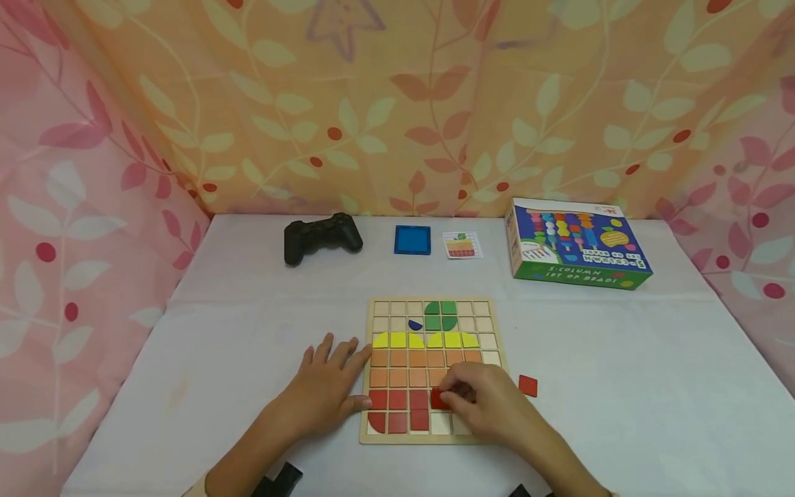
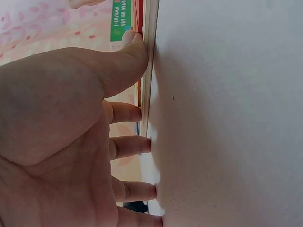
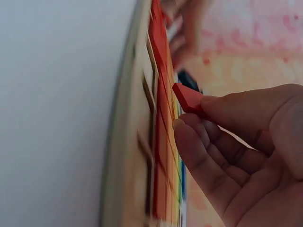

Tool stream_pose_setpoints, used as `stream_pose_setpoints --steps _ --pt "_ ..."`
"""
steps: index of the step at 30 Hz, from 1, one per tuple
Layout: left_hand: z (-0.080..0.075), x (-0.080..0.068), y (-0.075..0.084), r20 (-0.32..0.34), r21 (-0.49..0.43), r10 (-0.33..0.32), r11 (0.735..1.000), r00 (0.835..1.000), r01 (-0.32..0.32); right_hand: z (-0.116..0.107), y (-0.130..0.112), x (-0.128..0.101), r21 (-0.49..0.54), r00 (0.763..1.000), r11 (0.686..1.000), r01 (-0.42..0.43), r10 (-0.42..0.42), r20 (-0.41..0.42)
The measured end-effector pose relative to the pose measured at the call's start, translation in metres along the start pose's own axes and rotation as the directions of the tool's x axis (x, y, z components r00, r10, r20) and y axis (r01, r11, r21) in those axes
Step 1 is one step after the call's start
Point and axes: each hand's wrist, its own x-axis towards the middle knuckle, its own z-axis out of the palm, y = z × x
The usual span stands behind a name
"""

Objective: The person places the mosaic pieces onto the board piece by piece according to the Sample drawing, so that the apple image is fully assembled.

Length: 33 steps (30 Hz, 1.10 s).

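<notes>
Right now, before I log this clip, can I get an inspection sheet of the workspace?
Surface: white tablecloth, lightly creased.
Job's things: wooden puzzle board partly filled with green, yellow, orange and red tiles; red tile pinched over the board's lower rows; spare red tile on the cloth right of the board; pattern card at the back.
Clutter: black game controller, blue square tray, bead-set box.
Grippers: left hand flat, fingers against the board's left edge; right hand pinches the red tile.
Cables: nothing seen.
Surroundings: leaf-print curtains on three sides.
</notes>
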Motion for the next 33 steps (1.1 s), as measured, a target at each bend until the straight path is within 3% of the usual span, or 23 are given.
stream_pose_setpoints --steps 5,8,17,20,29,33 --pt "-0.001 0.001 0.001 0.007 -0.007 0.003 1.0 1.0 -0.003 0.028 -0.012 0.002 -0.144 0.993 0.983 0.111 -0.115 -0.021" --pt "-0.001 0.002 0.002 0.008 -0.005 0.003 1.0 1.0 -0.003 0.03 -0.013 0.002 -0.187 0.992 0.975 0.118 -0.125 -0.025" --pt "-0.002 0.002 0.002 -0.001 0.006 0.025 1.0 1.0 -0.025 0.013 -0.006 -0.008 -0.098 1.0 0.995 0.001 0.0 0.01" --pt "-0.004 0.001 0.002 0.001 0.005 0.02 1.0 1.0 -0.02 0.014 -0.005 -0.012 -0.081 1.0 0.997 0.002 -0.001 0.019" --pt "-0.002 -0.001 -0.001 0.008 -0.004 0.001 1.0 1.0 -0.001 0.034 -0.007 -0.024 -0.187 0.984 0.969 0.161 -0.171 -0.04" --pt "0.0 0.0 -0.001 0.004 -0.004 0.006 1.0 1.0 -0.006 0.033 -0.005 -0.025 -0.208 0.965 0.946 0.25 -0.262 -0.033"
